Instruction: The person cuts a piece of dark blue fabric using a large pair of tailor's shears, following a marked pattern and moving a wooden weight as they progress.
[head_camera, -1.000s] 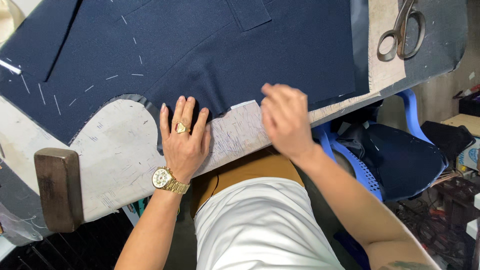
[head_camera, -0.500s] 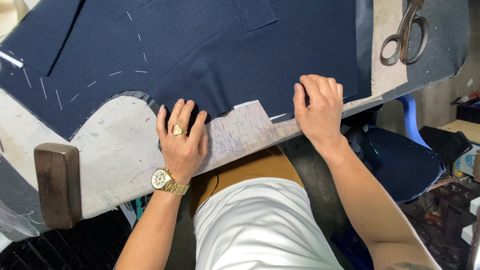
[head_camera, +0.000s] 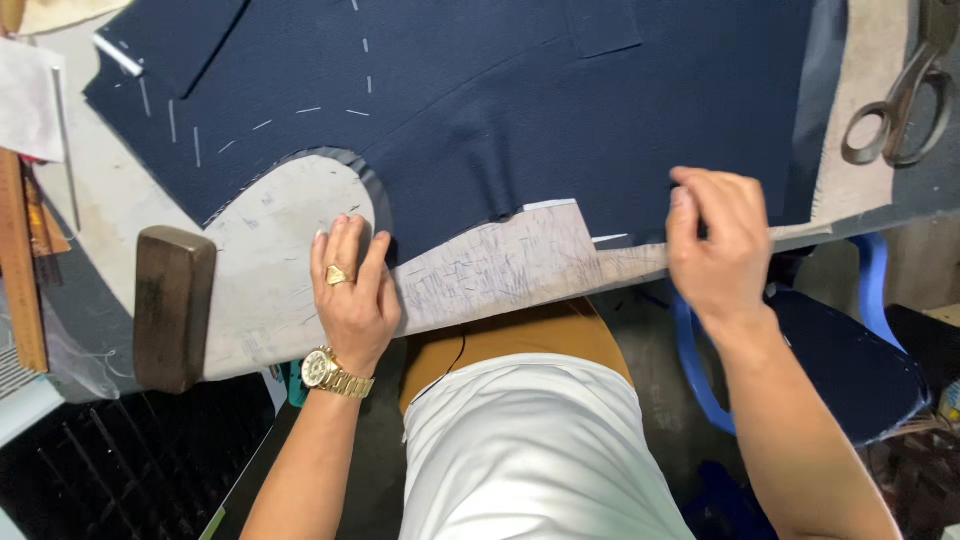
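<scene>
The navy cloth (head_camera: 520, 110) is lying spread across the worktable (head_camera: 270, 290), its far part cut off. The left hand (head_camera: 352, 295) is pressing flat, released, at its near edge. The right hand (head_camera: 720, 250) is pinching the near right edge; its fingertips are hidden. Scissors (head_camera: 900, 100) are lying far right, partly cropped.

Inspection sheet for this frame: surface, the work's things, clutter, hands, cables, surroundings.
Surface: pale, scuffed work table with a curved near edge, largely covered.
Work's things: navy cloth with white dashed chalk marks, spread flat; a pale pattern piece shows under its near edge.
Clutter: metal scissors at far right; dark wooden block at left edge; wooden ruler at far left.
Hands: left hand, with ring and gold watch, flat on the table at the cloth's edge; right hand pinches the cloth's near edge.
Cables: nothing seen.
Surroundings: blue plastic chair at right, dark floor.
</scene>
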